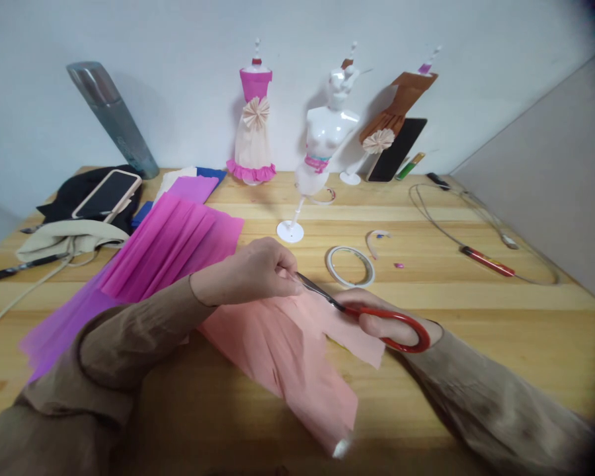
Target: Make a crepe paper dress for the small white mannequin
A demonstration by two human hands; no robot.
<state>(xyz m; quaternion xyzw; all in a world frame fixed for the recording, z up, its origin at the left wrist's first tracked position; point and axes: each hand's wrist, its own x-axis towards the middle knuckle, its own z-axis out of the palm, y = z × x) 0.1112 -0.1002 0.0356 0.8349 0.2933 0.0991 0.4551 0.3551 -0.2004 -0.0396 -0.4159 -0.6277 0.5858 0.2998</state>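
Note:
My left hand (255, 268) is closed on the upper edge of a sheet of salmon-pink crepe paper (287, 357) that hangs over the wooden table (476, 370). My right hand (377, 320) grips red-handled scissors (371, 317), fingers through the loops. The metal blades point left toward my left hand and meet the paper's edge right beside its fingers. A pleated magenta crepe sheet (173, 241) lies behind my left forearm, over a lilac sheet (64, 324).
A bare white mannequin (322, 142) on a stand is behind my hands, flanked by a pink-dressed one (252, 125) and a brown-dressed one (396, 109). A tape ring (351, 266), red pen (486, 261), cable (456, 235), phone (106, 194), grey flask (112, 116) also lie around.

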